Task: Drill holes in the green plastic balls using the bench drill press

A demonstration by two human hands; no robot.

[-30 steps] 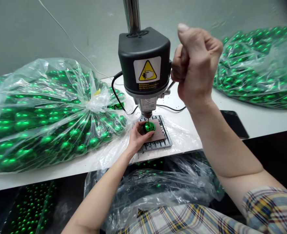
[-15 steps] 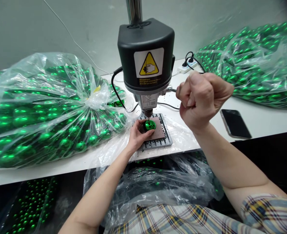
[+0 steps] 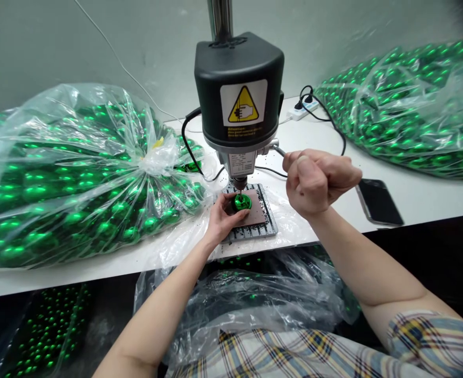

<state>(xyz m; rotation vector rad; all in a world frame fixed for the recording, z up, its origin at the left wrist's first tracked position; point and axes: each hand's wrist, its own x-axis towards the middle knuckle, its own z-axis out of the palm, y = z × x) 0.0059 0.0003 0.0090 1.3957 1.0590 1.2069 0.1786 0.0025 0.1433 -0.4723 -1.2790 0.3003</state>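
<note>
Two hands working: left hand [image 3: 220, 219] is pinching green ball [image 3: 244, 204] at far left of pad [image 3: 259, 213]; right hand [image 3: 316, 181], curling round lever [image 3: 279, 151], is sinking lower, likely feeding drill bit [image 3: 240, 192] into ball

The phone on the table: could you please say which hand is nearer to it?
Right. The right hand, on the drill's lever, is close beside the phone; the left hand is farther off, around the green ball.

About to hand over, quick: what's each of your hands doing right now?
Left hand: closed around the green ball under the drill press.
Right hand: closed on the press's lever.
</note>
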